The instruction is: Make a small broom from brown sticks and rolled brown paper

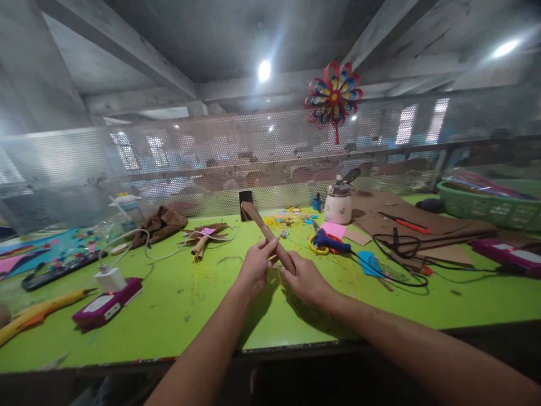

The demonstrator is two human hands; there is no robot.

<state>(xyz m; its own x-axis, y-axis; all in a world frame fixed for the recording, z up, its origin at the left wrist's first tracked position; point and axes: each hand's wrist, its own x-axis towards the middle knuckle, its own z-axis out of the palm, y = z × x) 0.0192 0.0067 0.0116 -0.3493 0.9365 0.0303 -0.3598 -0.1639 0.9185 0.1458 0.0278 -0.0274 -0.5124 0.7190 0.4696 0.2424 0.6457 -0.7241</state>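
Both hands hold a brown rolled-paper stick (266, 230) that slants up and away to the left over the green table (169, 316). My left hand (256, 264) is closed, its thumb and fingers pinching the stick around its middle. My right hand (307, 280) wraps the lower end, fingers closed round it. The stick's far end is wider and overlaps a dark upright phone-like panel (245, 198) behind it. Just right of the hands lies a blue tool with a black cord (332, 239), among yellow and red handle loops.
Yellow scraps (291, 217) lie behind the hands. At left are a brown paper piece (203, 242), a purple power strip (107, 301) and a yellow-orange tool (46, 307). To the right are a bottle (338, 204), blue paper (371, 264), brown sheets (422, 217) and a green basket (486, 206).
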